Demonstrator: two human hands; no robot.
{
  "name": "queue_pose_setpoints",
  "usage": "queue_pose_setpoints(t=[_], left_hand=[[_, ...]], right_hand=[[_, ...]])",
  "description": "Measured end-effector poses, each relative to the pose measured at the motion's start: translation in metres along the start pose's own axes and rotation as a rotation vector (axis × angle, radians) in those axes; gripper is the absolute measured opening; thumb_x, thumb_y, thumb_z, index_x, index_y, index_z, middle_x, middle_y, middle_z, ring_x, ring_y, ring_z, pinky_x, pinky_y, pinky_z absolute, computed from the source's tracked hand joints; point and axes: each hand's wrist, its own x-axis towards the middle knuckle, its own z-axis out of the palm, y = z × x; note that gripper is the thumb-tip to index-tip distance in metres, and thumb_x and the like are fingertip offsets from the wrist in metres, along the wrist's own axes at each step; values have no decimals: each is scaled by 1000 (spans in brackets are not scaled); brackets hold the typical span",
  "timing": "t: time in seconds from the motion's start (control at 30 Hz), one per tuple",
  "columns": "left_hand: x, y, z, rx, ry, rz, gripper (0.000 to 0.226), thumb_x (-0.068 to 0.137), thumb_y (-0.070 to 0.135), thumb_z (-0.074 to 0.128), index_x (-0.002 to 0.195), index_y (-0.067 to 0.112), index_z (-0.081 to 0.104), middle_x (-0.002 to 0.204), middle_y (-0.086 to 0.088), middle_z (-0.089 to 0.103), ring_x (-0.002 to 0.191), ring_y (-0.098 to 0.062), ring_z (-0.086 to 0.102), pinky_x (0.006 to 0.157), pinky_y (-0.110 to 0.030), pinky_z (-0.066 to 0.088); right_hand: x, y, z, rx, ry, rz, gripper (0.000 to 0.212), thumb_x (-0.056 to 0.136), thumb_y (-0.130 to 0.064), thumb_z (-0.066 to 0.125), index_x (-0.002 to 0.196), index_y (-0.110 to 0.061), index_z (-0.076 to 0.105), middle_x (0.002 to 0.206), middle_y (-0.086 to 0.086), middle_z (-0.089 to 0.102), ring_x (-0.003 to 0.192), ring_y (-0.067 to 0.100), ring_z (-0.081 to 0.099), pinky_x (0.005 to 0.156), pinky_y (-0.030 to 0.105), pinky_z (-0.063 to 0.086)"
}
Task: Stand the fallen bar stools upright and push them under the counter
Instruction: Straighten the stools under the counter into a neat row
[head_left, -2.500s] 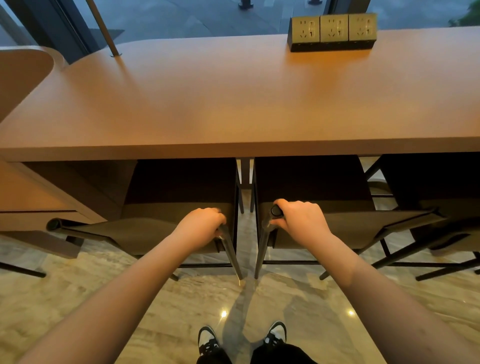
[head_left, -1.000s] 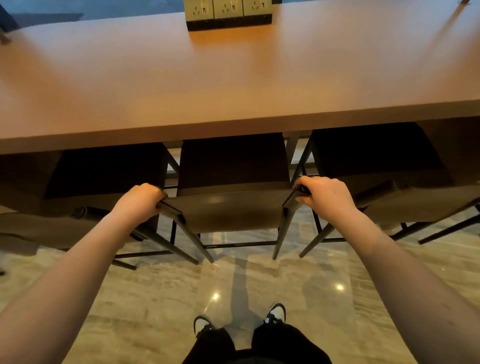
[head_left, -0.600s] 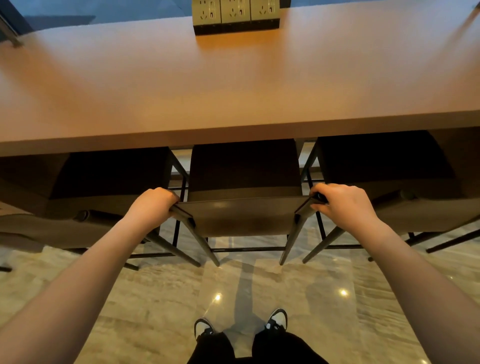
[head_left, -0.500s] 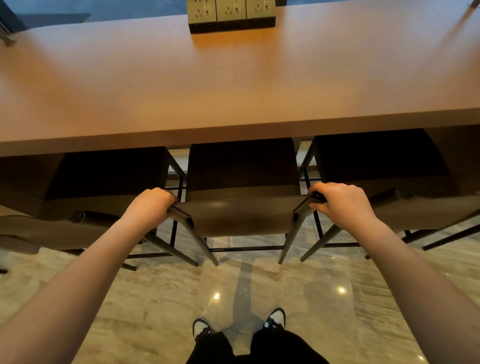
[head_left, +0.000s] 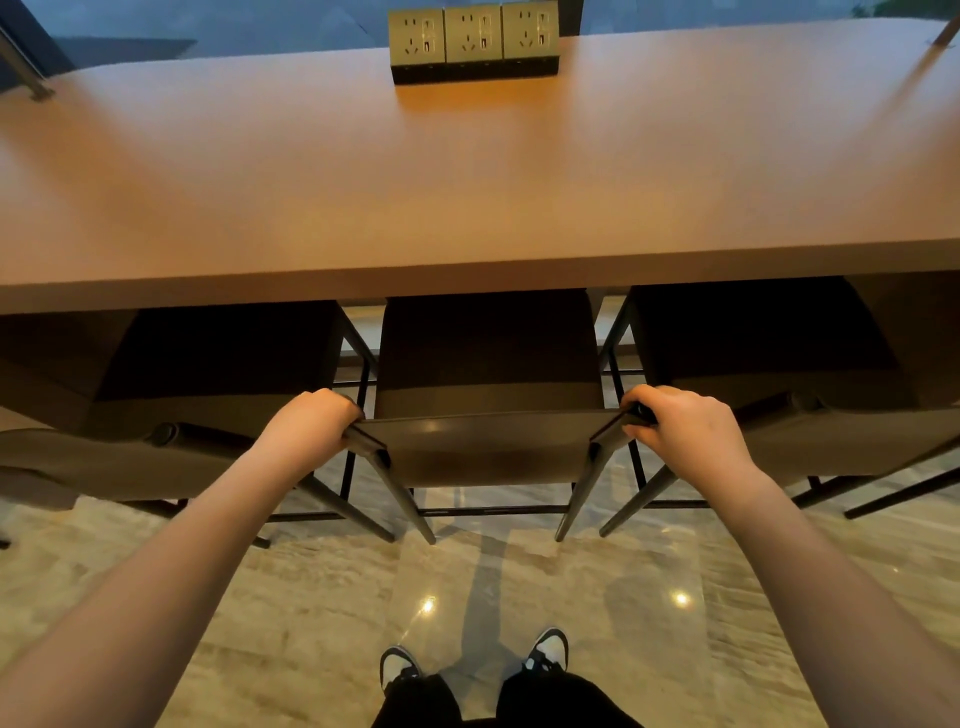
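Observation:
A dark brown bar stool (head_left: 488, 447) stands upright in front of me, its seat partly beneath the wooden counter (head_left: 467, 197). My left hand (head_left: 311, 423) grips the left top corner of its backrest. My right hand (head_left: 680, 431) grips the right top corner. A second stool (head_left: 218, 374) stands upright to the left and a third stool (head_left: 769, 364) to the right, both with their seats beneath the counter edge. The stools' black legs rest on the floor.
A black block of three power sockets (head_left: 474, 44) sits at the counter's far edge. The polished stone floor (head_left: 519, 587) reflects ceiling lights. My two shoes (head_left: 472, 662) are just behind the middle stool. A metal post (head_left: 23, 67) stands far left.
My hands shifted from the inner edges of two neighbouring stools to both backrest corners of the middle stool. Over the last second the stool and hands hardly moved; the view shifted slightly.

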Motion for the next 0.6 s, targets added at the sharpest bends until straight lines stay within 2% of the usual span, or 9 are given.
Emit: queue_pose_setpoints(t=[0.2,0.27,0.37,0.4,0.47,0.53,0.6], left_hand=[[4,-11,13,15,50,59,27,91,22,64,118,25,64,108,3,64,94,-13,63,82,-28,55],[4,-15,19,-20,91,72,43,88,23,69,129,27,59,126,1,60,108,-17,60,88,-31,54],[-1,-17,24,-45,127,64,78,80,36,77,147,32,37,150,-2,41,133,-26,43,97,-41,49],[-3,-19,24,-57,144,55,84,78,41,77,149,34,32,152,-3,37,136,-27,40,97,-43,50],[-9,-22,25,-101,199,50,87,79,52,72,150,37,25,153,-3,36,137,-26,38,95,-45,51],[-17,-24,27,-142,261,57,85,83,63,60,153,36,18,154,-2,35,137,-24,38,93,-43,51],[-27,-26,30,-170,332,65,85,86,70,47,155,32,15,156,-3,33,140,-23,35,98,-42,47]], right_hand=[[-1,-1,5,25,-21,35,33,87,-33,70,118,-30,58,103,-5,67,85,16,65,58,25,48],[-3,-2,9,39,-22,39,35,87,-32,70,119,-30,57,105,-5,66,86,17,65,58,25,47],[-3,-3,13,29,-58,67,46,86,-37,70,128,-31,50,114,-3,64,89,18,65,60,27,49],[-3,-3,14,8,-77,84,53,85,-41,71,132,-32,48,120,-2,62,95,20,64,65,30,52],[-5,-6,14,-82,-24,83,68,79,-57,69,137,-30,46,133,3,56,116,26,55,88,41,51],[-9,-11,10,-90,111,55,75,79,-71,59,138,-28,46,142,8,49,134,31,37,108,50,33],[-14,-19,6,-29,175,20,76,83,-76,45,142,-29,40,147,9,43,140,30,26,114,50,21]])
